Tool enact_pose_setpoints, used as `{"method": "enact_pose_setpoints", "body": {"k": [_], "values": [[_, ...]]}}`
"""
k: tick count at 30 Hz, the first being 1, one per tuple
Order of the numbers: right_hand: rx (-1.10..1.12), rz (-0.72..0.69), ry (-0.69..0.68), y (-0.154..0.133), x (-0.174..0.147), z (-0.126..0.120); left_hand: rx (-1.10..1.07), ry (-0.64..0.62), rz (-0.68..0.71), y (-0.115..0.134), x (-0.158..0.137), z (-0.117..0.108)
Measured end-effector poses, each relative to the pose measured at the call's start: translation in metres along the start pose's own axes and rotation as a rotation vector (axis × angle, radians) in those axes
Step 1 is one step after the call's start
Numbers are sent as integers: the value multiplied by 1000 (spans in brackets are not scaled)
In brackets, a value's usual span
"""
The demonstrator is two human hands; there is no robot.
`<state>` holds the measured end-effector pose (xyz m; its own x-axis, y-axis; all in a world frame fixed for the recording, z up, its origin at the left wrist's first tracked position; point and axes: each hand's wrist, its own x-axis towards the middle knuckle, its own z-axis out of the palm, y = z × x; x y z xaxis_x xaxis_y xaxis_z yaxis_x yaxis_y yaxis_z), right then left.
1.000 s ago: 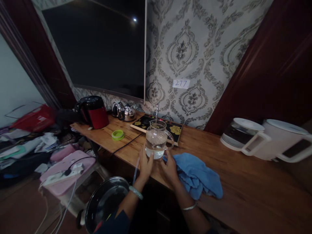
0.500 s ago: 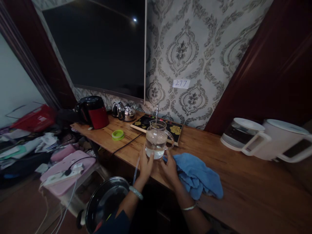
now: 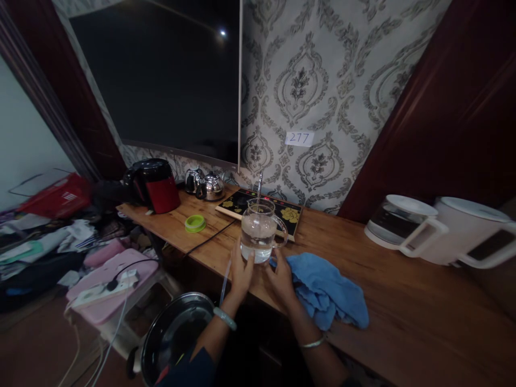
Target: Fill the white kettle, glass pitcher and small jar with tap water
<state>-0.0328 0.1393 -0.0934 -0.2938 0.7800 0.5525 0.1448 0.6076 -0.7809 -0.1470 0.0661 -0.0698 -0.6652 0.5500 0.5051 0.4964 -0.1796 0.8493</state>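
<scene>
A clear glass teapot (image 3: 258, 234) without a lid, partly filled with water, is between my hands near the table's front edge. My left hand (image 3: 242, 275) grips its lower left side, thumb against the glass. At the lower right, under the glass handle, my right hand (image 3: 281, 277) holds the base. Whether the teapot rests on the wood or is slightly raised, I cannot tell. Directly behind it lies a black tea cooktop (image 3: 290, 214) with gold flowers and a thin metal spout (image 3: 260, 181). A crumpled blue cloth (image 3: 326, 290) lies beside my right hand.
On the wooden table (image 3: 403, 301) are a green ring-shaped lid (image 3: 195, 223), two small steel kettles, a red-and-black kettle (image 3: 161, 188) and two white-handled jugs (image 3: 407, 220). Below left are a dark basin (image 3: 177, 333) and a pink stool (image 3: 97, 301) with a power strip.
</scene>
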Motion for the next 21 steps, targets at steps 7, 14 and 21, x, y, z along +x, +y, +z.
{"method": "enact_pose_setpoints", "body": {"k": [7,14,21], "values": [[-8,21,-16,0,0,0,10,-2,4,-3,0,1],[14,-10,-24,-1,1,-2,11,9,9,-4,0,1],[14,3,-24,2,0,0,9,12,9,-4,1,1]]}}
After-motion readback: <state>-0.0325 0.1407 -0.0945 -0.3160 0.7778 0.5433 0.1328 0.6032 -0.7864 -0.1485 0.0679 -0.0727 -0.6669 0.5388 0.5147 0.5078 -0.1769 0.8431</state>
